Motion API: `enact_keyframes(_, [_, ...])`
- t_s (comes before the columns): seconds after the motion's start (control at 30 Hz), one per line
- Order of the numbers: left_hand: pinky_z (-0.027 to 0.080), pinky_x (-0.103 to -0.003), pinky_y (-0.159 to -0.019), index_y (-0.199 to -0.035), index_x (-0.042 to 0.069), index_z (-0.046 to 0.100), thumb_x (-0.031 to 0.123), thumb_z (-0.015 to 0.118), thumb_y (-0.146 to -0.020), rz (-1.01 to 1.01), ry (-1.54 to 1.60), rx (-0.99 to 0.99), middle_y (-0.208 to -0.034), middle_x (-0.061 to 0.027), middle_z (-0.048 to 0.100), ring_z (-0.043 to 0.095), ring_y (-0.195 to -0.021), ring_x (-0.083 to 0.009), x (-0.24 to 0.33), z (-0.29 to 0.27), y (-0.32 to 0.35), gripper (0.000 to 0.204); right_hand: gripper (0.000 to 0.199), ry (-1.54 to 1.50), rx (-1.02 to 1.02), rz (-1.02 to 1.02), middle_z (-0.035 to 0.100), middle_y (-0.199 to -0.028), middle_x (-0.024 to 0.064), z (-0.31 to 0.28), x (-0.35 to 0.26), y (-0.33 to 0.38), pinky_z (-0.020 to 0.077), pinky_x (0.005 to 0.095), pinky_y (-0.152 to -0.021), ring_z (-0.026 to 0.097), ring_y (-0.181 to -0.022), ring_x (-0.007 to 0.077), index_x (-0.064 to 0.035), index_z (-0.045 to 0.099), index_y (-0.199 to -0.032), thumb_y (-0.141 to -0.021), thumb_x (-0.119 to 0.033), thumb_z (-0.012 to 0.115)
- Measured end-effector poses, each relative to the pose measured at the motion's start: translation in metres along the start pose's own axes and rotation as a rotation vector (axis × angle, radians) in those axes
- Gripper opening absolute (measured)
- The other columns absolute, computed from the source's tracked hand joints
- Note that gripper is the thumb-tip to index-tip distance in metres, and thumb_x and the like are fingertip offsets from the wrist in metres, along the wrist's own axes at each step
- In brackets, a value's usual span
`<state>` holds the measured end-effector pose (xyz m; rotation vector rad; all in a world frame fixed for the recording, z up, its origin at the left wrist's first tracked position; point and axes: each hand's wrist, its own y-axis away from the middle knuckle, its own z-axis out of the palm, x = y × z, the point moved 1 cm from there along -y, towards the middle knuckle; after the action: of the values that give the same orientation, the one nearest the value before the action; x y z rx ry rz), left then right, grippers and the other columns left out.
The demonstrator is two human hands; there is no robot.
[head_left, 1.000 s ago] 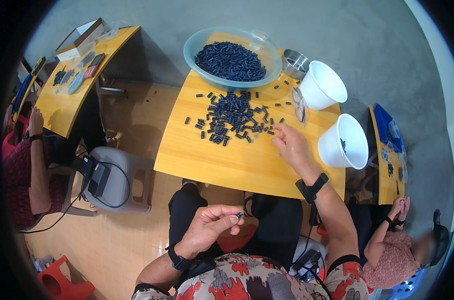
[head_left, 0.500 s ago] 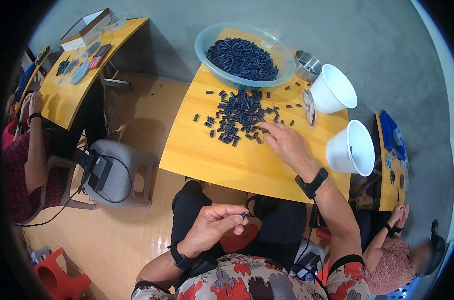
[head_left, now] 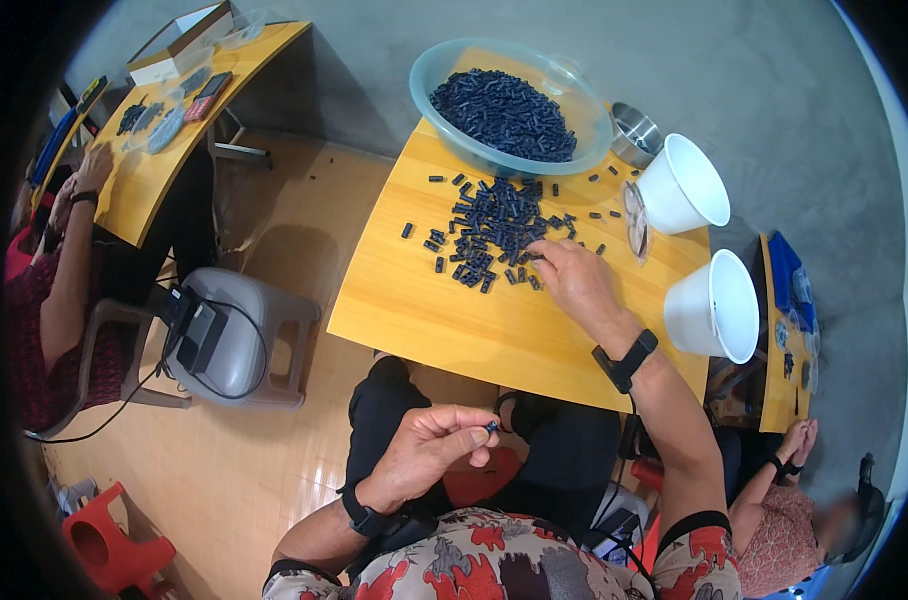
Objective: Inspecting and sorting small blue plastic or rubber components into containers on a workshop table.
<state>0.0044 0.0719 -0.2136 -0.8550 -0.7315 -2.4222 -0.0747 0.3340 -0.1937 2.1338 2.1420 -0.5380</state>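
My left hand (head_left: 432, 448) is closed in a pinch above my lap, thumb and forefinger on a small dark blue piece (head_left: 492, 427). Reaching over the table, my right hand (head_left: 577, 283) has its fingertips drawn together at the right edge of a loose pile of small black rectangular pieces (head_left: 499, 222). Whether a piece is between those fingertips is hidden. Behind the pile, a translucent bluish basin (head_left: 595, 132) holds a large heap of the same dark pieces.
On the table's right stand two white buckets (head_left: 696, 308), tipped toward me in view. A metal bowl (head_left: 636, 135) and a clear packet (head_left: 637, 222) are near them. People sit at side tables left and right; a grey stool (head_left: 236, 330) with a cabled black device stands left.
The view has shifted slightly, so the table sits further right. My right fingertips have stayed by the pile's edge and drawn closer together. My left hand still pinches its piece.
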Motion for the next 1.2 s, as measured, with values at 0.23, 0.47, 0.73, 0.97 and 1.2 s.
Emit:
enact_keyframes(0.23, [0.050,-0.025,-0.068,-0.103,-0.002,0.062,0.001,0.054,-0.088,0.016,0.018,-0.001,-0.087,-0.0088,0.065,0.060,-0.069,-0.0124,0.001,-0.002,-0.003,0.017,0.020,-0.031,0.015,-0.090,0.057,-0.084,0.0078,-0.005,-0.014,0.003,0.0475,0.0361,-0.063,0.059,-0.076,0.0293,-0.0102,0.062,-0.100,-0.080,-0.010,0.060])
enact_keyframes(0.47, [0.050,-0.024,-0.068,-0.104,-0.003,0.062,0.001,0.055,-0.088,-0.008,0.026,0.001,-0.087,-0.0088,0.065,0.061,-0.070,-0.0122,0.002,-0.005,-0.004,0.017,0.026,-0.045,-0.070,-0.280,0.054,-0.090,0.0056,0.003,-0.032,-0.001,0.0482,0.0334,-0.065,0.059,-0.079,0.0246,-0.0119,0.062,-0.103,-0.080,-0.004,0.057])
enact_keyframes(0.73, [0.051,-0.025,-0.067,-0.104,-0.002,0.062,0.001,0.054,-0.088,0.030,0.033,0.016,-0.087,-0.0095,0.065,0.061,-0.070,-0.0126,0.005,-0.011,-0.004,0.018,0.026,-0.038,-0.064,-0.344,0.053,-0.092,0.0056,0.007,-0.036,-0.003,0.0484,0.0358,-0.064,0.059,-0.080,0.0240,-0.0123,0.064,-0.101,-0.078,-0.004,0.054])
enact_keyframes(0.97, [0.052,-0.026,-0.067,-0.105,-0.001,0.062,0.003,0.055,-0.088,0.042,0.036,0.025,-0.088,-0.0094,0.065,0.062,-0.070,-0.0134,0.007,-0.019,-0.006,0.018,0.022,-0.096,-0.037,-0.252,0.054,-0.090,0.0044,0.005,-0.039,-0.008,0.0490,0.0362,-0.064,0.059,-0.077,0.0241,-0.0113,0.064,-0.099,-0.079,-0.006,0.059])
enact_keyframes(1.2, [0.053,-0.026,-0.066,-0.104,0.000,0.062,0.003,0.055,-0.088,0.056,0.081,0.050,-0.089,-0.0092,0.065,0.062,-0.070,-0.0128,0.010,-0.025,-0.006,0.018,0.024,-0.051,0.057,-0.179,0.055,-0.092,0.0053,-0.001,-0.024,-0.015,0.0493,0.0358,-0.066,0.060,-0.079,0.0263,-0.0100,0.061,-0.102,-0.078,-0.006,0.061])
